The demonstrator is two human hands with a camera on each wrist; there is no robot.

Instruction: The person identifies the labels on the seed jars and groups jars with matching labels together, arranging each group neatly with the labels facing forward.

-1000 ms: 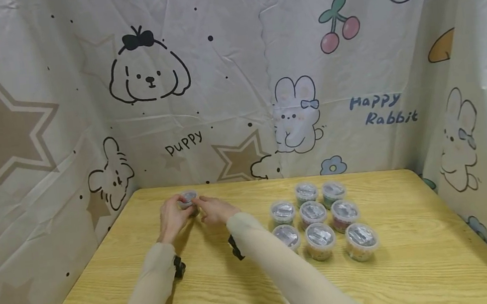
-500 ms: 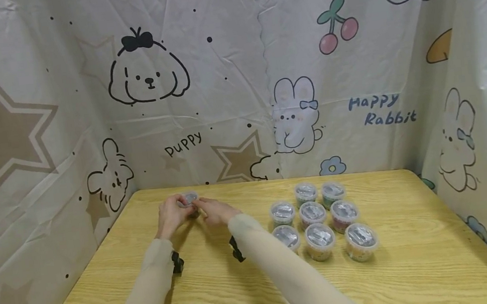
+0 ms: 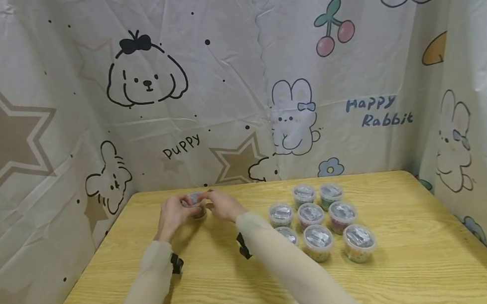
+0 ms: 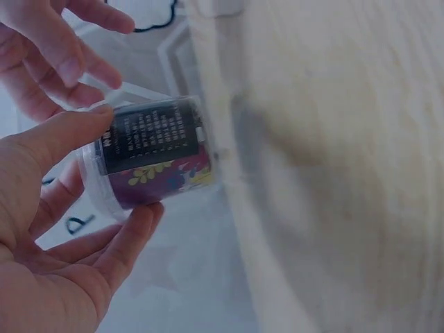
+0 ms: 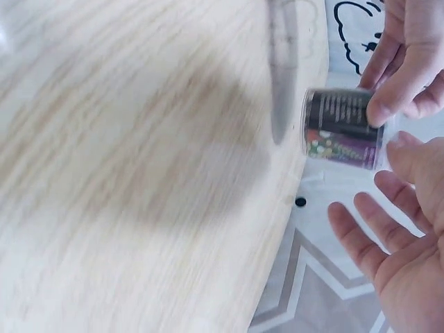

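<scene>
Near the back left of the table, my left hand (image 3: 173, 216) holds a small clear plastic tub (image 3: 199, 215) by its lid end, thumb on one side and fingertips on the other. The left wrist view shows the tub's label (image 4: 149, 142), black with pale print above a purple patterned part. My right hand (image 3: 223, 205) is just right of the tub. Its fingers are spread and loosely bent in the right wrist view, and its thumb (image 5: 409, 156) is at the lid's edge; whether it touches is hard to tell.
Several similar lidded tubs (image 3: 318, 238) stand grouped on the right half of the wooden table (image 3: 223, 294). A printed cloth curtain (image 3: 219, 99) rises behind the table's back edge and along both sides.
My right hand has drawn back slightly to the right and its fingers have come away from the tub's top. The tub, in my left hand, has shifted a little right.
</scene>
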